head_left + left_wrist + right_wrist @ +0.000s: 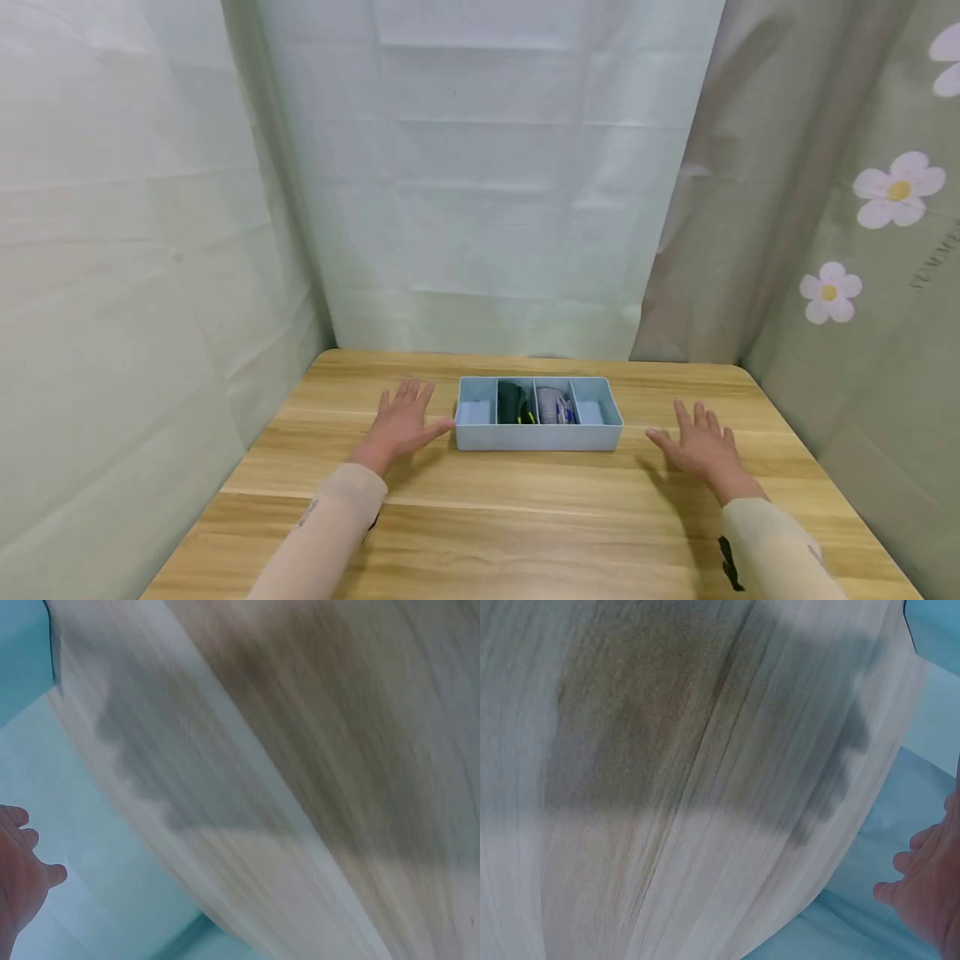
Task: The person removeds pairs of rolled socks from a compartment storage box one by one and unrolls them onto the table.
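Observation:
A light blue divided box (540,438) sits on the table between my two hands. One middle compartment has a dark green rolled cloth item (510,402) with yellow marks. Beside it in the same box lies a grey rolled item (550,403) with blue and white parts. The outer compartments show bare bottoms. My left hand (401,421) spreads its fingers over the table, thumb tip close to the box's left end. To the right of the box, my right hand (701,446) also has its fingers spread, holding nothing. Both wrist views show the hands' shadows on the wood.
The wooden table (480,525) has pale curtains on its left, back and right. White flowers (900,190) are printed on the right curtain. The box's corner (22,660) shows at the upper left of the left wrist view.

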Demonstrator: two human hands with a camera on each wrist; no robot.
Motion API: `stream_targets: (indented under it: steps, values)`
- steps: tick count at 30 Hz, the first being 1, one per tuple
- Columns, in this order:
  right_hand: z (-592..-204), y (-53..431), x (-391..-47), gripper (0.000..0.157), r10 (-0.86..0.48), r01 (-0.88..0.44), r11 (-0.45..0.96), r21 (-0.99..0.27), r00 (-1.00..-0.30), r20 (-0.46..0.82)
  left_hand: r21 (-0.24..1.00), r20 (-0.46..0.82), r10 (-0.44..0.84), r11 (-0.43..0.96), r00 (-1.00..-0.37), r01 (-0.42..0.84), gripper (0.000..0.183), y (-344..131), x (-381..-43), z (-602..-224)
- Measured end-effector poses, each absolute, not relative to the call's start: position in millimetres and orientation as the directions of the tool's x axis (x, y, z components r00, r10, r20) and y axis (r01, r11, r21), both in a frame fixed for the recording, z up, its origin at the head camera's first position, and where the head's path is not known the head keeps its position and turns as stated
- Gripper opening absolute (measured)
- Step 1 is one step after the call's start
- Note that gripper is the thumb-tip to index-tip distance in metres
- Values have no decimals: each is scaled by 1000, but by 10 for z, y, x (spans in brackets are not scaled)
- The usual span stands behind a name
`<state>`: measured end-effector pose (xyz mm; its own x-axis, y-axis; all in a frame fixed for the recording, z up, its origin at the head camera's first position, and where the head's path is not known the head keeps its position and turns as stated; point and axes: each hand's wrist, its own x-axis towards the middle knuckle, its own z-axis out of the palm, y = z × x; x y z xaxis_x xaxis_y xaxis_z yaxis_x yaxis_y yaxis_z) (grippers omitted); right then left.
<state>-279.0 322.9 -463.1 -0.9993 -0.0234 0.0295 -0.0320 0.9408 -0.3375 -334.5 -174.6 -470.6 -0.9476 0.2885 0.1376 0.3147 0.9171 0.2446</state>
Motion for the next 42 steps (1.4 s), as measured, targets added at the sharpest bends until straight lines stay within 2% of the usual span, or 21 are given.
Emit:
stream_targets:
  steps: [22, 29, 37, 42]
  values:
    - [-4460, 2956, -2882, 91, -62, -86, 934, -348, -995, 77, 319, 109, 312, 888, -944, 331, 100, -1401, -3368, -4752]
    - [-4375, 2795, -2910, 88, -63, -86, 931, -356, -995, 75, 337, 109, 301, 885, -947, 321, 95, -1370, -3361, -4741]
    - [-4329, 2679, -2978, 86, -101, -150, 930, -335, -982, 159, 330, 84, 314, 887, -946, 324, 94, -1330, -3387, -4744]
    - [-4299, 2595, -3046, 84, -109, -160, 922, -351, -981, 162, 319, 74, 318, 890, -945, 325, 93, -1299, -3379, -4723]
